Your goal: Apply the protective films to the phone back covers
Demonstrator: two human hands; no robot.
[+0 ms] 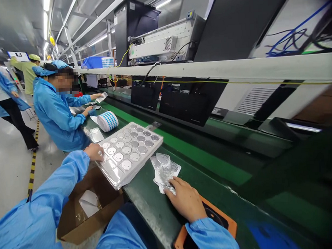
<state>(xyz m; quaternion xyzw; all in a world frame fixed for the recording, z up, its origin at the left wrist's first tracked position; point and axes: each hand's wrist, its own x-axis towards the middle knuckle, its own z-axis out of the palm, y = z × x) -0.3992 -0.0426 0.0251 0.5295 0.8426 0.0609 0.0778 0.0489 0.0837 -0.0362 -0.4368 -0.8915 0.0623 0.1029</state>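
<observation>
A white plastic tray [145, 165] with rows of round silver discs [126, 164] lies across the bench edge; pockets at its near left corner hold no disc. My left hand [94, 152] is at the tray's left edge, fingers closed together. Something shiny shows at its fingertips, too small to name. To the right of the tray lies a small pile of flat clear plastic packs [165, 166], at least one with a round shape inside. My right hand [185, 199] grips the near end of the pile's crinkled pack, thumb and fingers on its edge.
An orange-and-black device [231, 224] lies under my right forearm. Below the tray is an open cardboard box [74, 231] with scraps. Beyond stand a roll of blue-dotted labels [108, 121] and a co-worker in blue [58, 111]. A green conveyor belt [183, 149] and hanging monitors [191, 99] run alongside.
</observation>
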